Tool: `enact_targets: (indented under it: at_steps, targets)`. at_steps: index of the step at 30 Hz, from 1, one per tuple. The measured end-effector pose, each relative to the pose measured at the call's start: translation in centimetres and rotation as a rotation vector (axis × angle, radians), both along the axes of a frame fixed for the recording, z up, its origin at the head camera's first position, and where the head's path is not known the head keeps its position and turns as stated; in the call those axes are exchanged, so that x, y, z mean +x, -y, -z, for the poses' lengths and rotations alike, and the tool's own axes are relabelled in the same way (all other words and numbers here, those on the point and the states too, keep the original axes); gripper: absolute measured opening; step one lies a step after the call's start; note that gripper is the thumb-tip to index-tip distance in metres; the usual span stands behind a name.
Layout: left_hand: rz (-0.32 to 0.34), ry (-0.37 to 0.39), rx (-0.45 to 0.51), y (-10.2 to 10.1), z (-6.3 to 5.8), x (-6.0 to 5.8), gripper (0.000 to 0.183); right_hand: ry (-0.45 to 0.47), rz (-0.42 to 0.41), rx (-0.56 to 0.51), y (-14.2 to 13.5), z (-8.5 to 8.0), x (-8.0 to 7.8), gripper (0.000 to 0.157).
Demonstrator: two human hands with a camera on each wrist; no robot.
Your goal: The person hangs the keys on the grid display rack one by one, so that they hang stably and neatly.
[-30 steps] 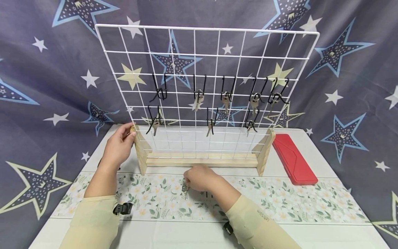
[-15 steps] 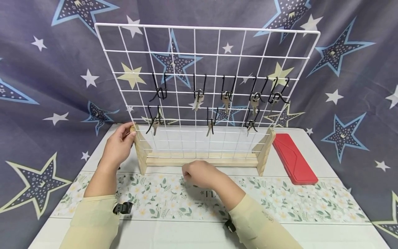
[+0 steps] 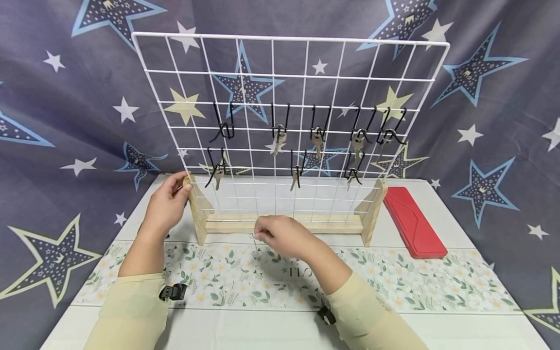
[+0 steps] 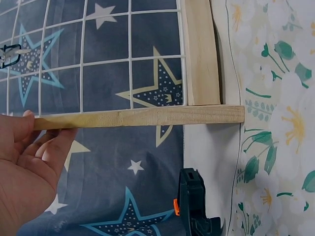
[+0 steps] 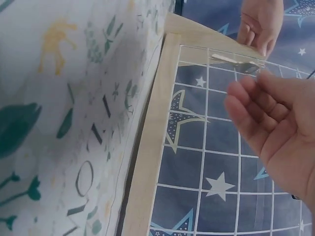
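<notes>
My left hand (image 3: 167, 201) grips the upper end of the wooden side support (image 4: 142, 117) of a white wire grid rack (image 3: 290, 40). In the right wrist view, my right hand (image 5: 280, 115) pinches a key on a ring (image 5: 246, 67) between thumb and forefinger. It hovers before the wooden base bar (image 3: 323, 227), above the floral table cover. Black double hooks hang on the grid in two rows. Most carry keys, such as the key (image 3: 318, 141) in the upper row and the key (image 3: 218, 178) at lower left. On the upper left hook (image 3: 224, 129) no key shows.
A red case (image 3: 414, 222) lies on the white table right of the rack. A floral strip (image 3: 218, 277) with printed letters runs across in front. Behind the rack hangs a dark star-patterned cloth (image 3: 87, 194). A dark clip-like device (image 4: 193, 204) is near my left forearm.
My right hand has risen from the floral strip toward the rack's base, carrying the key with it. The left hand stays on the wooden support.
</notes>
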State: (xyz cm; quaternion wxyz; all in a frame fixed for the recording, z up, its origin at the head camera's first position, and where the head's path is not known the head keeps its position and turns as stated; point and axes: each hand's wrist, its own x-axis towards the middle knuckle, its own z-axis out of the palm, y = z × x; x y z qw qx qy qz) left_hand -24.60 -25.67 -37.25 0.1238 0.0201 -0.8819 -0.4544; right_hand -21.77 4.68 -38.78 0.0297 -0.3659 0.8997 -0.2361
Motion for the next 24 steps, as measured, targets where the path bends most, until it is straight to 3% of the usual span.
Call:
enact_targets:
  at_steps: [24]
  targets:
    - [-0.001, -0.005, 0.007, 0.0, 0.0, 0.1, 0.047, 0.294, -0.001, -0.560, -0.6, -3.4, 1.0, 0.013]
